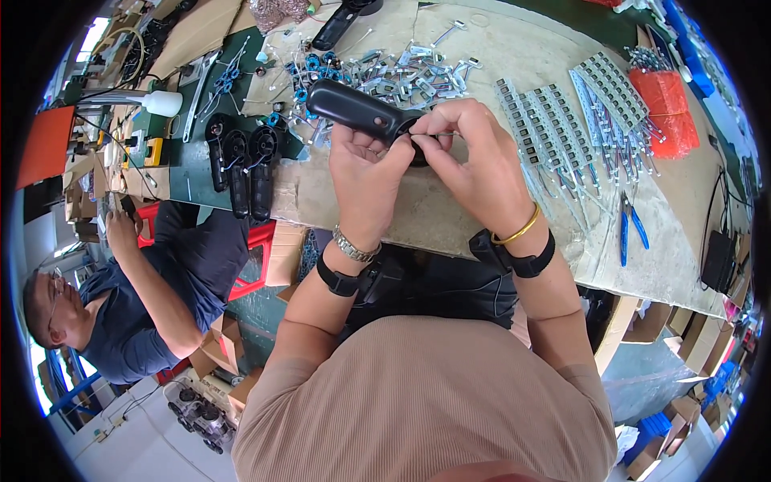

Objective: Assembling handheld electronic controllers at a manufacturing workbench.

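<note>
A black plastic housing (347,104) with a long handle and a rounded end is held just above the table's front part. My left hand (365,177) is closed round it from below, thumb near the rounded end. Fingertips of my right hand (475,157) are pinched together at that same end, beside the left thumb. A thin piece seems to show between them, too small to name. The inside of the rounded end is mostly hidden by my fingers. Just beyond lies a heap of small metal and white wired parts (418,72), with blue ring-shaped wired parts (317,68) beside it.
Several similar black housings (261,173) lie left of my hands. On the right are circuit-board panels (554,124), blue-handled pliers (632,225) and a red bag (665,112). A white bottle (163,103) stands far left. A co-worker (144,297) sits at the left.
</note>
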Demonstrator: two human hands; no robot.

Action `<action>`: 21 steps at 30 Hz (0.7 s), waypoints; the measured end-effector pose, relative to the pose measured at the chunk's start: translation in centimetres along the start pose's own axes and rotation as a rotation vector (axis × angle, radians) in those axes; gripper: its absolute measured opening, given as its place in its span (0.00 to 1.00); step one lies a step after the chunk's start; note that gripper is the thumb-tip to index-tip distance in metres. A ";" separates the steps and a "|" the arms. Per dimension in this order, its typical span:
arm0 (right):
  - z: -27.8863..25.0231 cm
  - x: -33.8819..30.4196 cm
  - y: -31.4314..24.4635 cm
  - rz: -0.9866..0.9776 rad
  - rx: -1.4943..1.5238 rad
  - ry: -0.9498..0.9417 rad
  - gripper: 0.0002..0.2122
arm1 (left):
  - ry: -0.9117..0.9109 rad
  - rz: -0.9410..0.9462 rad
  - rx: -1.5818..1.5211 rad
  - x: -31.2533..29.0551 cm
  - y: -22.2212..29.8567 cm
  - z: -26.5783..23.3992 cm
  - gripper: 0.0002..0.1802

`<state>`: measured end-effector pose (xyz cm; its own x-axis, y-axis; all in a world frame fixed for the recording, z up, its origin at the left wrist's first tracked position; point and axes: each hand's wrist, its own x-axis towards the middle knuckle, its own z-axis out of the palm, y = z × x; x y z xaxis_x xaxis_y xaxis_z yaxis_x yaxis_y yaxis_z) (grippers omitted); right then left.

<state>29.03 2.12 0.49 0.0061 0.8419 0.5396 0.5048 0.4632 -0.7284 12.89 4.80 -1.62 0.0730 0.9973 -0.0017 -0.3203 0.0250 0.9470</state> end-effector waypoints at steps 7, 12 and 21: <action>-0.2 0.0 -0.5 0.056 0.015 0.011 0.13 | 0.007 0.001 -0.010 0.1 0.3 0.0 0.28; -0.1 0.2 -0.3 0.020 0.048 0.015 0.13 | -0.019 0.043 -0.005 0.1 0.1 0.2 0.29; -0.2 0.2 -0.1 0.018 0.059 0.066 0.14 | -0.044 0.038 0.025 -0.3 0.3 0.1 0.32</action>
<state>29.16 2.14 0.78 0.0727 0.8310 0.5515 0.4527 0.4653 -0.7606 12.82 4.53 -1.29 0.1026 0.9936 0.0482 -0.3003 -0.0153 0.9537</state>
